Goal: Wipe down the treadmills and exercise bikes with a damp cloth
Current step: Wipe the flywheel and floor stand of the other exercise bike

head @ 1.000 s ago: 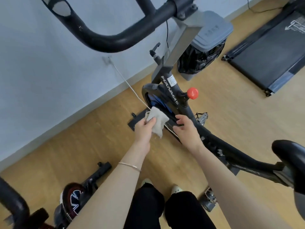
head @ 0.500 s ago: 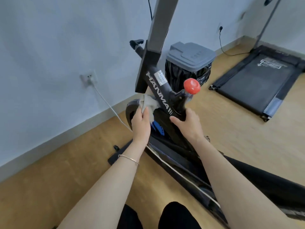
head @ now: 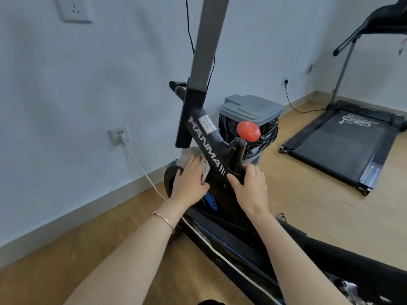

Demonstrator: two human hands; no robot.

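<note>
A black exercise bike (head: 204,137) with white lettering on its frame and a red knob (head: 248,130) fills the middle of the view. A whitish cloth (head: 189,154) lies against the left side of the frame, under the lettered tube. My left hand (head: 190,180) presses flat on the cloth with straight fingers. My right hand (head: 250,183) grips the frame just below the knob's post, thumb on the near side. A black treadmill (head: 343,144) lies on the floor at the right.
A grey lidded bin (head: 251,108) with a black bag stands behind the bike. A white cable (head: 141,166) runs from a wall socket (head: 119,134) down past the bike. A grey post (head: 209,38) rises from the frame. Wooden floor all around.
The view has come lower and closer to the frame. My left hand has spread flat over the cloth. My right hand has closed on the frame below the knob.
</note>
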